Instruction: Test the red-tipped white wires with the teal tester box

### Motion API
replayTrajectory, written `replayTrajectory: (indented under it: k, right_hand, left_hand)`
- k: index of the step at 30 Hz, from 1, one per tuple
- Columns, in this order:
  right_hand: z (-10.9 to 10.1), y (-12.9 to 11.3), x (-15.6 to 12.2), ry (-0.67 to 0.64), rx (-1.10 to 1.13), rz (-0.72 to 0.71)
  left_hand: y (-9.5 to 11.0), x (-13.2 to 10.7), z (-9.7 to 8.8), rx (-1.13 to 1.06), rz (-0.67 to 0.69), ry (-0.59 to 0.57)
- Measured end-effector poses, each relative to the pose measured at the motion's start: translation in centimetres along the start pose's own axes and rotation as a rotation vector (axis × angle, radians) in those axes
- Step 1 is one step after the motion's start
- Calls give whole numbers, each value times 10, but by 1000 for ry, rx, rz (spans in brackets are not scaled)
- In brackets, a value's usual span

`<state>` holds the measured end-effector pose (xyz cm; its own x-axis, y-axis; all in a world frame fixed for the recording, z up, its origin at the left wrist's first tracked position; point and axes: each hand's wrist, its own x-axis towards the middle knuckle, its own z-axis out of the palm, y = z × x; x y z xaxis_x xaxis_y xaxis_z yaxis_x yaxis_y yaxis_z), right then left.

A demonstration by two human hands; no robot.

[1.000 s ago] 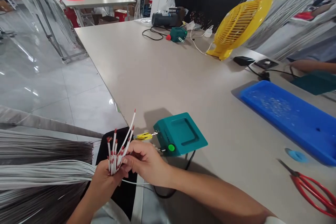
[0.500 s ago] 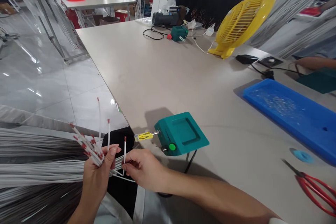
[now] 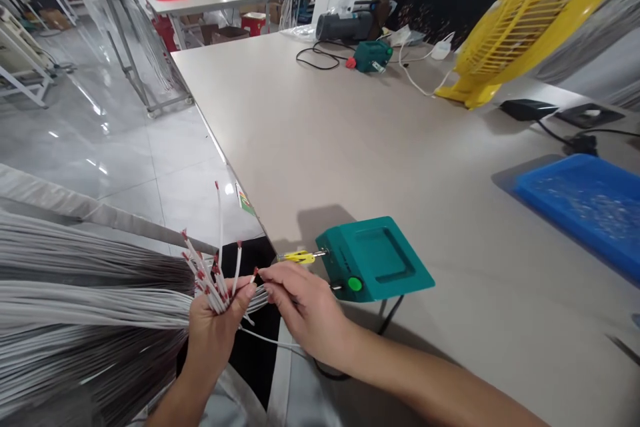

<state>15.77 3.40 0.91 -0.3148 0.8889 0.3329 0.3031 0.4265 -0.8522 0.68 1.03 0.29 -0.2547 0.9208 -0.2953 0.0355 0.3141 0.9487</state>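
My left hand [image 3: 217, 327] is closed round a bunch of white wires [image 3: 213, 283] with dark red tips fanning upward. One short wire end [image 3: 255, 274] sticks out between its thumb and forefinger. My right hand [image 3: 310, 310] meets it there, thumb and forefinger pinched just beside that red tip; whatever lies between them is too small to tell. Just beyond the right hand, a small teal machine [image 3: 345, 253] with a green knob [image 3: 355, 283] stands at the table edge. A yellow-labelled piece [image 3: 299, 257] juts from its side, partly behind my fingers.
Long bundles of grey-white wire [image 3: 90, 303] lie at the left. On the table [image 3: 320, 147] are a blue tray [image 3: 595, 203], a yellow fan [image 3: 530, 27], a second teal device [image 3: 371, 57], and cables. Scissor tips [image 3: 623, 349] show at the right edge.
My right hand has let the upright wire pass to my left hand and now pinches at its tip. The view has turned left, so the table things sit further right.
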Motion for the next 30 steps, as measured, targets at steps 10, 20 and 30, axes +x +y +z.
replayTrajectory:
  k: [10,20,30]
  right_hand:
    - [1,4,6,10,55,29]
    - [1,5,9,-20,123,25]
    - [-3,4,7,-124,-16,39]
  left_hand:
    - [-1,-3,5,64,42,-148]
    - [-17,-5,3,-29,-9,-131]
    - [-28,-3,-5,-88,-9,-115]
